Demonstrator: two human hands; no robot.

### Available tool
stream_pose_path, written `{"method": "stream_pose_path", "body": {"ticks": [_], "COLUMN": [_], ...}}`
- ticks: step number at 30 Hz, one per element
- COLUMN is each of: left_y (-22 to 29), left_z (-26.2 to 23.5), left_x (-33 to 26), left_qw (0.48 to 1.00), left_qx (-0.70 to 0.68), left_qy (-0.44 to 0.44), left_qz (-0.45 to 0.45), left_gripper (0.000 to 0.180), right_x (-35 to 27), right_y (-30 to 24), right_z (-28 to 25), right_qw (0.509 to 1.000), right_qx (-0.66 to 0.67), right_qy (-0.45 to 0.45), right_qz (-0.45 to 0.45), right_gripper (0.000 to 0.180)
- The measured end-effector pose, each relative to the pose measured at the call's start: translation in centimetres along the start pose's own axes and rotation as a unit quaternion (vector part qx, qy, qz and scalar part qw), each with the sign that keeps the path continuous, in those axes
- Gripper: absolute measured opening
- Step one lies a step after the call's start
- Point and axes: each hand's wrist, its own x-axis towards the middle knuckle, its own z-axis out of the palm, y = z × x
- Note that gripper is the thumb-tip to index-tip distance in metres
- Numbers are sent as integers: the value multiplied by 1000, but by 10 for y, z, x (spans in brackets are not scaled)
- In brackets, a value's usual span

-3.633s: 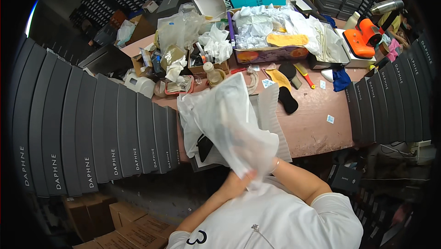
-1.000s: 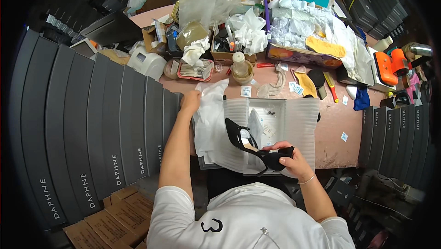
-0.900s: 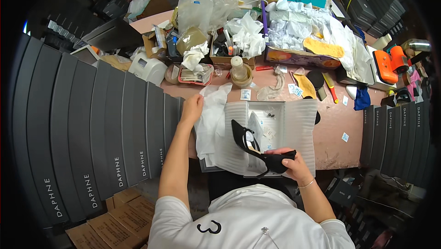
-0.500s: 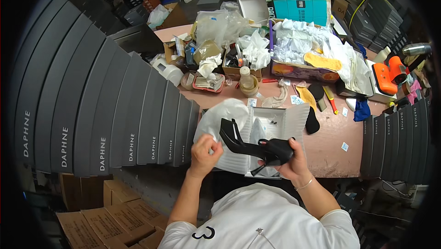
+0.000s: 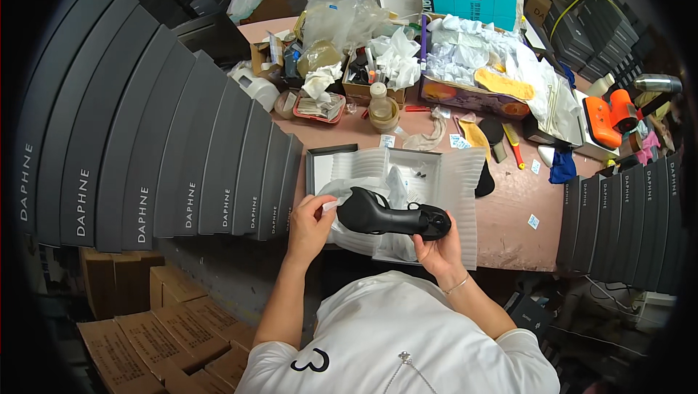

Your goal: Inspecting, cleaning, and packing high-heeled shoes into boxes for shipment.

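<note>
A black heeled sandal (image 5: 396, 219) lies lengthwise across the air above an open shoebox (image 5: 322, 165), its rounded toe end toward my left. My right hand (image 5: 442, 250) is closed round its heel end. With pinched fingers my left hand (image 5: 311, 225) grips thin white tissue paper (image 5: 331, 205) beside the toe; part of the paper passes behind the sandal. White ribbed foam sheet (image 5: 465, 198) lines the box and spills over its right side. Inside, more white wrapping (image 5: 397, 187) and small dark bits (image 5: 421, 174) show; the sandal hides the rest.
Tall rows of dark grey shoeboxes (image 5: 123, 132) flank the table at left, with more shoeboxes (image 5: 625, 219) at right. Behind are a squeeze bottle (image 5: 380, 107), a carton of crumpled paper (image 5: 472, 92), a yellow-and-red brush (image 5: 514, 148) and an orange tool (image 5: 607, 119). Brown cartons (image 5: 156, 343) stand lower left.
The sandal has turned from toe-up to nearly level, and its toe has come down to the left hand. The tissue has dropped from its raised position behind the toe. The whole view has shifted slightly.
</note>
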Motion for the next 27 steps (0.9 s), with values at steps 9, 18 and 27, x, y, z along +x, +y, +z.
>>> {"method": "stream_pose_path", "body": {"ticks": [9, 18, 27], "left_y": [35, 42, 35], "left_z": [29, 17, 54], "left_x": [-10, -12, -36], "left_qw": [975, 929, 927], "left_qx": [-12, 5, -32], "left_qy": [73, 74, 23], "left_qz": [212, 363, 373], "left_gripper": [18, 29, 30], "right_x": [-2, 1, 23], "right_y": [17, 27, 35], "right_z": [22, 48, 49], "right_qw": [995, 980, 983], "right_qx": [-32, -169, -155], "right_qy": [-92, -99, -76], "right_qz": [-17, -37, -59], "right_gripper": [50, 41, 32]}}
